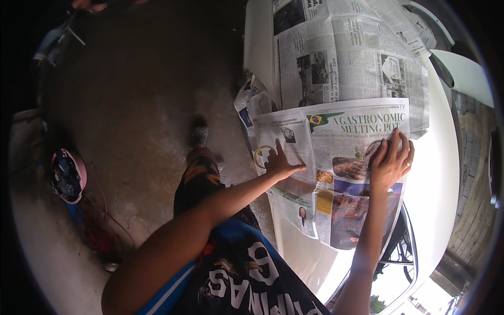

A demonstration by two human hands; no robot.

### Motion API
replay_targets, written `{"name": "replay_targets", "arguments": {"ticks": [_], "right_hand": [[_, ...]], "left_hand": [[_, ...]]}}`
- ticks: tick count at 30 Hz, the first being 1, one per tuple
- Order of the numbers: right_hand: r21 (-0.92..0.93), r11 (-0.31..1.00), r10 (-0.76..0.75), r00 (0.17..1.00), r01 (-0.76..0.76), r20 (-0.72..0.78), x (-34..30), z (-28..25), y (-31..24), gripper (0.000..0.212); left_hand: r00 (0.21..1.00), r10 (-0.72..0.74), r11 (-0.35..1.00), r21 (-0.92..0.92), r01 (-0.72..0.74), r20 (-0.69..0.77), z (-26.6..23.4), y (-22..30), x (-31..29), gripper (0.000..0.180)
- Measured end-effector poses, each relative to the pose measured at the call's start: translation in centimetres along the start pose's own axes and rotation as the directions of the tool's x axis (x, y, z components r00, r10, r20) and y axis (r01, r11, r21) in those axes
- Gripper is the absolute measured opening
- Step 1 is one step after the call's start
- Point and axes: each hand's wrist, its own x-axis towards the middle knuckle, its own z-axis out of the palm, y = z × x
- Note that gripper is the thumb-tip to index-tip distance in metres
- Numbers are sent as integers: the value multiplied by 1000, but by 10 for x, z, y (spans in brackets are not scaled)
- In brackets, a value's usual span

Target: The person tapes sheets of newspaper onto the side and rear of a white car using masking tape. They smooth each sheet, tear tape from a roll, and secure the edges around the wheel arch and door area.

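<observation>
Lying well left of both hands, a pink-edged object (81, 167) with a dark middle rests on the floor (136, 110). Left hand (283, 165) next: index finger extended, thumb spread over the near newspaper sheet (323, 142); a yellowish tape-like ring (255, 157) lies against its folded fingers, whether grasped or only touched I cannot tell. The near sheet spans both hands, draped over a white panel (443, 173) and overlapping the far newspaper (346, 55) ahead of them. Right hand (391, 163) rests palm down near the sheet's right edge, fingers fanned, clenching nothing; the spread probably keeps the paper flat on the curve. Writing, left to right: white lettering and a numeral on the wearer's dark shirt (239, 268); between the hands, a green headline beside a flag and food photos; beyond them, dense columns with bold headlines. No brand noted.
</observation>
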Motion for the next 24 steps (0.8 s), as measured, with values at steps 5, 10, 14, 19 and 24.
{"name": "replay_targets", "arguments": {"ticks": [5, 10, 14, 19, 24], "right_hand": [[36, 999, -16, 999, 18, -31, -4, 6, -1, 41], [87, 995, -47, 999, 49, -21, 0, 3, 1, 41], [96, 995, -39, 999, 40, -12, 5, 2, -1, 39], [90, 995, -33, 999, 32, 7, 8, -1, 0, 36], [47, 999, 17, 1000, -17, 9, 9, -5, -1, 32]], "left_hand": [[989, 101, 975, -186, -120, -106, -43, 1, 16, 144], [973, 191, 924, -359, -134, 128, -78, 14, 62, 150], [946, 320, 878, -393, -274, 57, -75, 16, 82, 158], [928, 364, 853, -428, -299, 78, -66, 5, 97, 163], [931, 332, 875, -419, -244, 153, -70, 7, 106, 164]]}}
